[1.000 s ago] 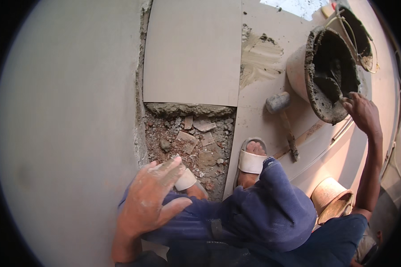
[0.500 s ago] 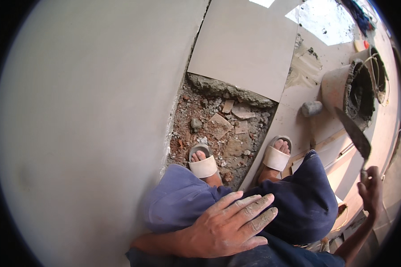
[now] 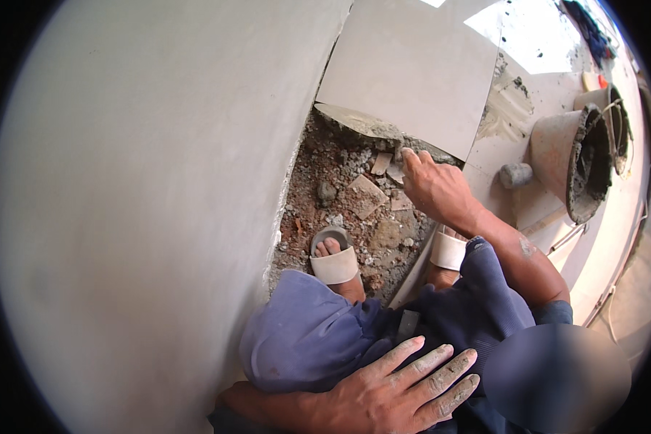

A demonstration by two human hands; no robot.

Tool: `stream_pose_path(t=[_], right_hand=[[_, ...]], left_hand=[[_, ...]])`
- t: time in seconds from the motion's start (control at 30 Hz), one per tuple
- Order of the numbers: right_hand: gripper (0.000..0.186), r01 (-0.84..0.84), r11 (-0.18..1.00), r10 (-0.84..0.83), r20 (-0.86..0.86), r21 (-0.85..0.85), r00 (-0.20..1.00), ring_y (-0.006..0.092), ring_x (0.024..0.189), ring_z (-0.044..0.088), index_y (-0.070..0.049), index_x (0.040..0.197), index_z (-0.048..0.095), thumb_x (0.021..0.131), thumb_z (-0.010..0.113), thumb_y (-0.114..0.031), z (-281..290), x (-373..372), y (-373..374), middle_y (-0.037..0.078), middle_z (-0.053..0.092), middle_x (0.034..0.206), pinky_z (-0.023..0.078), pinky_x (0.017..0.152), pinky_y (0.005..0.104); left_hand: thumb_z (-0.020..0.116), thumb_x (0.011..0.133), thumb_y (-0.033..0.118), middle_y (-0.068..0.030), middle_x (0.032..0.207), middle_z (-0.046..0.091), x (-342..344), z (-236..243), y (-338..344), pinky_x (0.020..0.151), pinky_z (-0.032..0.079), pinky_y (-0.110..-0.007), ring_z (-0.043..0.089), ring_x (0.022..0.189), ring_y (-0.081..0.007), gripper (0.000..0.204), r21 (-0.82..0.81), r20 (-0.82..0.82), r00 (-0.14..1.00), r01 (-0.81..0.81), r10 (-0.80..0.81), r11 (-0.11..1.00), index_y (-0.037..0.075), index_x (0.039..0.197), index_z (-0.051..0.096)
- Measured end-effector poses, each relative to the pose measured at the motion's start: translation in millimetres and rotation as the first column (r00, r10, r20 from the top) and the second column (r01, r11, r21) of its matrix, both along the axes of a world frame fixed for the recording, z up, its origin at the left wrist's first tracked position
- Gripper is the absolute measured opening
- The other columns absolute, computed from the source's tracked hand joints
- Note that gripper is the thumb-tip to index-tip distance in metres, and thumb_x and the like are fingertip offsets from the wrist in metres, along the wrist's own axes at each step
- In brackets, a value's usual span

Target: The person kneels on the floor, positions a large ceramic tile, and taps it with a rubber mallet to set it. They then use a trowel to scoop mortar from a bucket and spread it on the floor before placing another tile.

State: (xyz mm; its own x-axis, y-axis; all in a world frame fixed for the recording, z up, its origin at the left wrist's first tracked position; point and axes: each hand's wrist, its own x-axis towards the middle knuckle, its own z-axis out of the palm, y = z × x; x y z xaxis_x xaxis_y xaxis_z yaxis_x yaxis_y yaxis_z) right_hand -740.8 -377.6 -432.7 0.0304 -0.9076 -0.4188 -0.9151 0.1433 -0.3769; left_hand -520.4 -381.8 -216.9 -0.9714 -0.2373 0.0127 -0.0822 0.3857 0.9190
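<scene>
My right hand [image 3: 441,184] is closed round the handle of a trowel, most of which the fist hides. The trowel's blade [image 3: 358,121], smeared grey, lies along the mortar edge beneath a large pale floor tile [image 3: 412,65]. My left hand [image 3: 405,390] rests near my lap with its fingers spread and grey residue on them; it holds nothing. Below the trowel is a strip of rubble [image 3: 325,163] with stones and broken tile pieces [image 3: 367,197].
A pale wall [image 3: 145,202] rises along the left. To the right stand two mortar-caked buckets [image 3: 557,148] and a mallet with a grey head [image 3: 516,176]. My sandalled left foot [image 3: 333,260] is on the rubble. Dark cloth [image 3: 589,32] lies at the far right.
My right hand has swung the trowel from the far right, beside the buckets, to the mortar edge under the tile. The left hand has shifted slightly right and down, still spread.
</scene>
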Motion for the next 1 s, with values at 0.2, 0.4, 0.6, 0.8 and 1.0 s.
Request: stream_pose_path(t=[0.2,0.4,0.6,0.8,1.0], right_hand=[[0.046,-0.014,0.997,0.008,-0.082,-0.071,0.997,0.0345,0.067,0.066,0.001,0.132,0.047,0.091,0.054,-0.017,-21,-5,12,0.018,0.061,0.087,0.053,0.058,0.0445],[0.043,0.124,0.982,-0.089,-0.229,0.144,0.969,0.0337,0.071,0.067,-0.006,0.132,0.048,0.09,0.053,-0.016,-4,-60,111,0.017,0.062,0.084,0.053,0.061,0.044],[0.046,0.192,0.962,-0.17,-0.123,0.195,0.978,0.0357,0.075,0.066,-0.005,0.131,0.048,0.09,0.058,-0.022,21,-99,181,0.016,0.062,0.087,0.053,0.063,0.0451],[0.051,0.19,0.976,-0.199,0.081,0.106,0.977,0.0382,0.08,0.065,-0.007,0.131,0.048,0.087,0.063,-0.027,4,-88,163,0.019,0.064,0.096,0.052,0.068,0.0471],[0.048,0.164,0.986,-0.163,0.202,0.01,0.966,0.0386,0.078,0.065,-0.01,0.131,0.049,0.088,0.062,-0.027,-56,-74,105,0.017,0.065,0.094,0.053,0.066,0.048]], left_hand=[[0.071,0.082,0.034,-0.0145,0.139,0.055,-1,-6,0,0.103,0.043,-0.05,0.055,0.121,-0.03,0.051,0.027,0.003,1.0,-0.025,0.025,0.999,0.009,0.126,0.061],[0.074,0.079,0.034,-0.0147,0.138,0.054,0,-9,-2,0.104,0.043,-0.051,0.055,0.122,-0.0302,0.056,0.051,0.008,1.0,-0.03,0.03,0.998,0.009,0.127,0.06],[0.076,0.077,0.032,-0.0158,0.137,0.055,-7,-10,4,0.104,0.042,-0.05,0.056,0.121,-0.0304,0.061,0.031,0.033,0.999,-0.016,0.015,0.999,0.009,0.13,0.057],[0.077,0.075,0.032,-0.0155,0.137,0.055,-20,-12,11,0.105,0.042,-0.049,0.056,0.121,-0.0299,0.063,-0.014,0.055,0.998,-0.016,0.017,1.0,0.009,0.13,0.057],[0.078,0.075,0.033,-0.0146,0.138,0.055,-27,-12,14,0.106,0.041,-0.049,0.056,0.122,-0.0295,0.064,-0.06,0.097,0.995,-0.024,0.029,0.998,0.009,0.13,0.056]])
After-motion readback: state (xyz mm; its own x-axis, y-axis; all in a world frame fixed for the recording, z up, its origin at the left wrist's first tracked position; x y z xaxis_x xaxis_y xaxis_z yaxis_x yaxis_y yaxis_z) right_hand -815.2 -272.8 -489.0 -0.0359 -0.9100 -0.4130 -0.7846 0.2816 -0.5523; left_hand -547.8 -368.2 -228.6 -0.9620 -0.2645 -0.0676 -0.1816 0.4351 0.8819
